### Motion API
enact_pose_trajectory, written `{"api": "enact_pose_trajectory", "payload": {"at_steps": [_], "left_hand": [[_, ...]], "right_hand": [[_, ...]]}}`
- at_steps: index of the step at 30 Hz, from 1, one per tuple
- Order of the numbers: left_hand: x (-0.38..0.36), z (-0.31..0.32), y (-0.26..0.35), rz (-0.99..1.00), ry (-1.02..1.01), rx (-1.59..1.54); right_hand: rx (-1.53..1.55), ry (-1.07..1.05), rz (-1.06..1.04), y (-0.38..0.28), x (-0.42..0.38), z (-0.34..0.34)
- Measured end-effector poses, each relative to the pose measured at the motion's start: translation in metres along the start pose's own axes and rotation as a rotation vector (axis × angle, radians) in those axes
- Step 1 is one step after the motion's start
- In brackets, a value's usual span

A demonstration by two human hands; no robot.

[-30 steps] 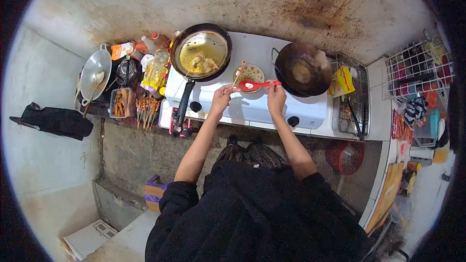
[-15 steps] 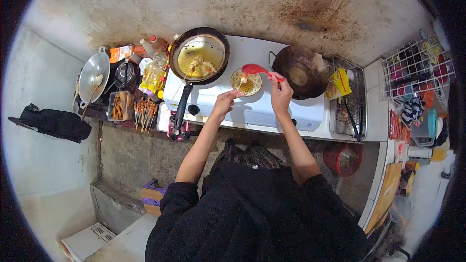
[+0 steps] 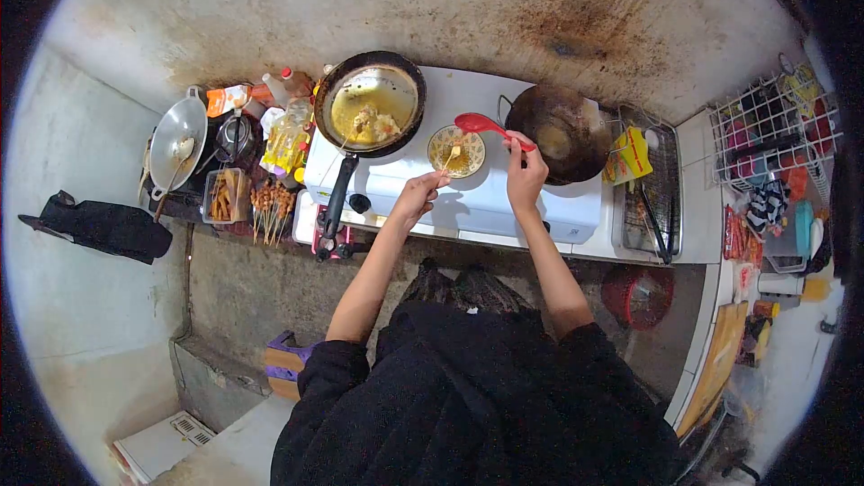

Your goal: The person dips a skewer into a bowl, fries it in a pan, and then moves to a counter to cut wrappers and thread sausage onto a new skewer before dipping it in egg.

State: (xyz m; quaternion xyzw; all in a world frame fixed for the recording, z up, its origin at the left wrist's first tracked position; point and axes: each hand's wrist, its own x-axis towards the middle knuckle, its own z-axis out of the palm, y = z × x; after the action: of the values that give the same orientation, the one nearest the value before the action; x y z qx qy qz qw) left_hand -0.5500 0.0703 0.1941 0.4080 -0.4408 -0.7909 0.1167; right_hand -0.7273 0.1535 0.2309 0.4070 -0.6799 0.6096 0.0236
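Observation:
Between the pan and the wok, a small patterned plate (image 3: 436, 158) holds a thin layer of yellowish liquid. My left hand (image 3: 416, 198) pinches a thin skewer (image 3: 447, 162) at its near end. A small pale piece of food (image 3: 455, 152) sits on the skewer's tip, over the plate. In my right hand (image 3: 526, 182) is the handle of a red ladle (image 3: 470, 122), whose bowl hangs just above the plate's far edge, apart from the food. To the left, a black frying pan (image 3: 420, 81) contains yellow oil and a battered, skewered piece of food (image 3: 371, 123).
A dark wok (image 3: 576, 148) occupies the right side of the white stove (image 3: 450, 207). The frying pan's handle (image 3: 337, 193) juts toward me. Several skewers (image 3: 271, 207) lie beside a plastic box (image 3: 236, 216) at left. Tongs (image 3: 652, 220) rest on a wire-rack tray (image 3: 670, 162) at right.
The red ladle has moved slightly away from the food, up and to the right. The skewered piece has dipped lower toward the plate. My left hand has barely shifted.

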Motion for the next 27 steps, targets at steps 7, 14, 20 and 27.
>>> {"api": "enact_pose_trajectory", "payload": {"at_steps": [7, 14, 20, 27], "left_hand": [[0.001, 0.0, -0.004, 0.0, 0.078, -0.174], [0.016, -0.002, -0.018, 0.041, 0.115, -0.057], [0.024, 0.003, -0.028, 0.045, 0.12, -0.063], [0.019, 0.003, -0.034, 0.0, 0.107, -0.155]], "right_hand": [[0.009, 0.002, 0.098, 0.004, -0.015, -0.003], [-0.043, -0.074, 0.15, 0.015, -0.032, 0.002], [-0.046, -0.152, 0.367, 0.018, -0.05, 0.014], [0.257, -0.233, 0.626, 0.052, -0.074, 0.002]]}}
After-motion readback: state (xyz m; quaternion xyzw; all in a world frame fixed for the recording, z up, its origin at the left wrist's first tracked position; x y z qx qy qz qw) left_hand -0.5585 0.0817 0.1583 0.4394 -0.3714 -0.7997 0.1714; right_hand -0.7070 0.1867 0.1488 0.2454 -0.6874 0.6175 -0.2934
